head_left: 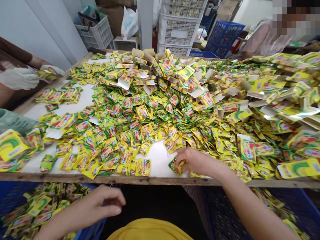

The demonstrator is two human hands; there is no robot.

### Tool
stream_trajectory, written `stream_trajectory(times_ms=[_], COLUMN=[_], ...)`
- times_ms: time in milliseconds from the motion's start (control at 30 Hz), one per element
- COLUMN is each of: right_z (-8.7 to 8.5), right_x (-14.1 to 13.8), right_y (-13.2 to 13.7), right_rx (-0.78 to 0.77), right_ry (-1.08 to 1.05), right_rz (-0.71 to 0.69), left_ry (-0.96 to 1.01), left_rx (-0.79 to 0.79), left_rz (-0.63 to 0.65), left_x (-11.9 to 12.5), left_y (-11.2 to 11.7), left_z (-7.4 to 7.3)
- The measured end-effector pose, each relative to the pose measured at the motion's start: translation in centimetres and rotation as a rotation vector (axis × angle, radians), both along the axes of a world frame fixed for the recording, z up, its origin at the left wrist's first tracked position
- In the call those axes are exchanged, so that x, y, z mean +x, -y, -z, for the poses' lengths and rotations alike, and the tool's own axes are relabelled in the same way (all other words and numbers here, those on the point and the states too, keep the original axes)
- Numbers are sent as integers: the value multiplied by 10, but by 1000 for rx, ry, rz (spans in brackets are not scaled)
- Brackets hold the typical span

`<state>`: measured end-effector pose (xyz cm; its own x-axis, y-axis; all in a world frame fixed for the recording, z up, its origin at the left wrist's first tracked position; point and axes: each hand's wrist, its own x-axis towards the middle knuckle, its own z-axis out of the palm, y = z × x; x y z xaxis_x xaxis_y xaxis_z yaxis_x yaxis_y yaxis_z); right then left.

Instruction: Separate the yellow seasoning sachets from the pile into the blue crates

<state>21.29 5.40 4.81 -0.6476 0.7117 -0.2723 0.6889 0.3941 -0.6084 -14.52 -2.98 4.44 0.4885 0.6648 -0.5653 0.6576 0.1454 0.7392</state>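
Observation:
My right hand (197, 161) is over the near part of the table, its fingers closed on a small green packet (175, 166) with a watermelon picture. Yellow packets with pineapple pictures (143, 167) lie left of it, on the white tabletop (158, 156). In front of the table's wooden edge, my left hand (107, 201) hovers with thumb and fingers apart and nothing between them. Beyond both hands rises a large heap of green and yellow packets (140, 113). Small open cardboard boxes (165, 66) are scattered on top of the heap.
Blue crates with packets stand below the edge, at left (100, 226) and right (217, 213). A co-worker's gloved hands (20, 78) hold something yellow at the left. Another person (260, 40) is at the back right. White crates (178, 30) are stacked behind the table.

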Motion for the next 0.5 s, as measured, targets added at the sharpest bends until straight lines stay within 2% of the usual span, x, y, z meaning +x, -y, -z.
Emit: stream_trajectory(times_ms=[100,233,300,367,433,500], right_z=[16,18,19,26,39,56], right_x=[-13,-24,-21,-13,-5,3], right_y=[-4,0,9,23,39,58], right_rx=[60,260,351,374,397,471], right_ry=[155,170,168,161,126,79], right_rz=[9,-1,2,106,220,261], left_ry=[78,164,218,258,249,226], left_rx=[68,255,340,458,648,825], left_rz=[177,226,198,114,-9,-106], left_x=[43,80,98,119,144,175], left_y=[-37,-83,-116,-154,-193,-229], left_z=[-20,-23,-25,-29,-36,-41])
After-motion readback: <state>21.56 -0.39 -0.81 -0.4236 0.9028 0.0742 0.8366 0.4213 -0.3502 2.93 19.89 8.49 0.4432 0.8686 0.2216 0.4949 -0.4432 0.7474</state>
